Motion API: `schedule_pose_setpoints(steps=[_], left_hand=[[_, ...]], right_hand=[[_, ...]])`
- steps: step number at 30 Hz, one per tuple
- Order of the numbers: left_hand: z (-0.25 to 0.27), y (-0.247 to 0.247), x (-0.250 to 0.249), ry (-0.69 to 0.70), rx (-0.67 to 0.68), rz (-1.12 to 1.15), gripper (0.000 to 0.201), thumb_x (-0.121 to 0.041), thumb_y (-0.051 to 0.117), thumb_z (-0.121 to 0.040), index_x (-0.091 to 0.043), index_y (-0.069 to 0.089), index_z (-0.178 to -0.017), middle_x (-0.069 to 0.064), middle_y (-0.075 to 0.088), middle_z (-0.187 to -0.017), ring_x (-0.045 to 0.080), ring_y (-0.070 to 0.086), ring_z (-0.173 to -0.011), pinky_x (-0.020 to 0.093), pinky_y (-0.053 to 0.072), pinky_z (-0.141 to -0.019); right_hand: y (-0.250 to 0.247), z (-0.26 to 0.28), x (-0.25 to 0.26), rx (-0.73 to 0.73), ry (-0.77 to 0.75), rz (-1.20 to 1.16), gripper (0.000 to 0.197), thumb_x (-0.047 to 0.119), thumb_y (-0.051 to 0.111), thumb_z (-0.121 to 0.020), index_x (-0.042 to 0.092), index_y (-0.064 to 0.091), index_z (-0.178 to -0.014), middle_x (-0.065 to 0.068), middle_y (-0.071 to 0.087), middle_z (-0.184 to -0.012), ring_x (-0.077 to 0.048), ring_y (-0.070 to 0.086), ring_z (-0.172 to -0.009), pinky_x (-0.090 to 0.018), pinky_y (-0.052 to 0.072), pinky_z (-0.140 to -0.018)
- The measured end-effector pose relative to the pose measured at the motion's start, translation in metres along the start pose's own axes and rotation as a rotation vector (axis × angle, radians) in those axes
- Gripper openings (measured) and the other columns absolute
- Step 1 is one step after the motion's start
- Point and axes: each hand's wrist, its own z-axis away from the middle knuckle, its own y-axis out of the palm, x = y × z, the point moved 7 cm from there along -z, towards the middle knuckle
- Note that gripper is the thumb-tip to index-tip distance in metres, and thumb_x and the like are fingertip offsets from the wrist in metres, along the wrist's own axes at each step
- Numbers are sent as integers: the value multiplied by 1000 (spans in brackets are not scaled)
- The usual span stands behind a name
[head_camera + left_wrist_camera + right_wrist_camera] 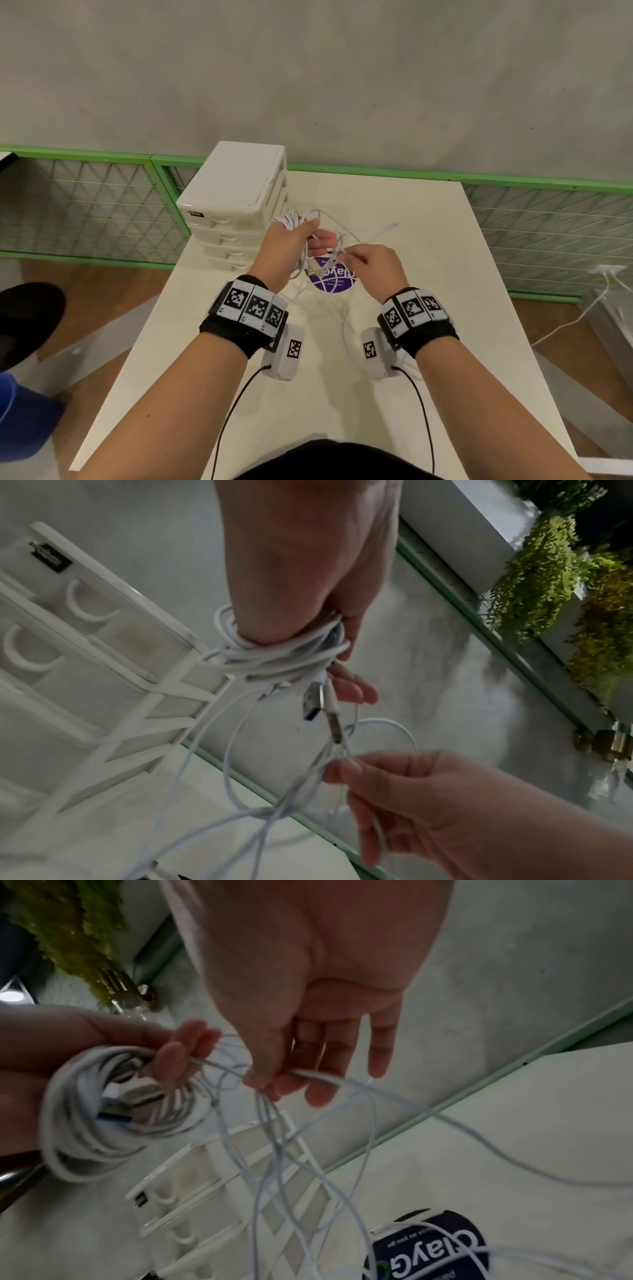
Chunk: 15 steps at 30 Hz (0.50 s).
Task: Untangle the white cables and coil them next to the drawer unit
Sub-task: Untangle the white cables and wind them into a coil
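Both hands up over the table (411, 342), just right of the drawer unit (236, 202). Left hand (291, 240) has white cables (274, 658) looped round it, thumb clamped on the coil, fingers loosely out, USB plugs (316, 699) dangling. Right hand (371, 263) at its 4 o'clock pinches loose strands between thumb and forefinger. Slack trails over the purple sticker (334, 277).

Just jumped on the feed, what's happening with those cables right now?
A person is sorting white cables above the table. The left hand holds a wound coil with USB plugs dangling from it. The right hand pinches loose strands still tangled, some trailing onto the table over the purple sticker. Nothing is laid beside the drawer unit yet.
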Motion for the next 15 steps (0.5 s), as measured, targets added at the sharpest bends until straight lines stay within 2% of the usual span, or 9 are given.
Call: schedule_pose_setpoints(steps=[2, 5, 7, 9, 11, 12, 13, 15], left_hand=[[0, -19, -10, 51, -75, 39, 19, -10, 48, -98, 2, 59, -87, 7, 72, -68, 17, 70, -61, 24, 54, -56], [-1, -55, -27, 116, -210, 89, 20, -10, 49, -98, -2, 58, -82, 3, 69, -60, 13, 66, -53, 22, 52, -52], [-1, -61, -31, 127, -213, 48, 23, -11, 50, -97, -4, 59, -77, 1, 67, -56, 12, 64, -50, 22, 51, -50], [0, -54, -27, 114, -170, -32, 26, -12, 53, -96, -6, 59, -71, 3, 66, -57, 15, 63, -49, 24, 49, -47], [2, -46, -20, 99, -148, -69, 28, -14, 55, -95, -8, 57, -67, 4, 62, -57, 15, 57, -46, 24, 45, -42], [2, -42, -18, 98, -136, -69, 29, -15, 55, -95, -8, 55, -67, 3, 61, -55, 14, 53, -43, 23, 42, -39], [2, -39, -17, 98, -125, -73, 28, -16, 55, -96, -9, 54, -68, 2, 59, -53, 13, 50, -41, 21, 40, -38], [1, -33, -17, 93, -111, -105, 28, -18, 55, -96, -11, 53, -69, -1, 57, -51, 11, 46, -38, 19, 35, -37]], right_hand=[[-12, -1, -26, -90, 91, -20, 21, 29, 61, -89, 14, 73, -96, -3, 71, -82, -21, 63, -78, -32, 50, -76], [-36, 14, -103, -226, 372, -26, 19, 29, 61, -88, 15, 71, -98, -6, 69, -77, -28, 65, -75, -43, 54, -79], [-39, 27, -148, -217, 518, -38, 18, 28, 62, -87, 20, 70, -100, -6, 69, -77, -27, 66, -73, -46, 55, -78], [-37, 35, -166, -183, 593, -1, 22, 32, 61, -87, 20, 69, -103, -8, 71, -84, -29, 67, -80, -44, 55, -80], [-42, 37, -165, -180, 629, 83, 24, 30, 57, -90, 18, 69, -106, -10, 71, -98, -30, 65, -91, -37, 52, -85], [-44, 35, -161, -165, 630, 137, 24, 23, 55, -91, 18, 67, -111, -10, 68, -108, -31, 63, -99, -34, 49, -88], [-45, 32, -151, -145, 591, 173, 30, 15, 52, -91, 19, 64, -118, -10, 63, -119, -30, 59, -108, -33, 46, -93], [-42, 23, -115, -96, 377, 124, 48, 1, 50, -86, 17, 52, -132, -9, 49, -136, -27, 47, -124, -27, 35, -102]])
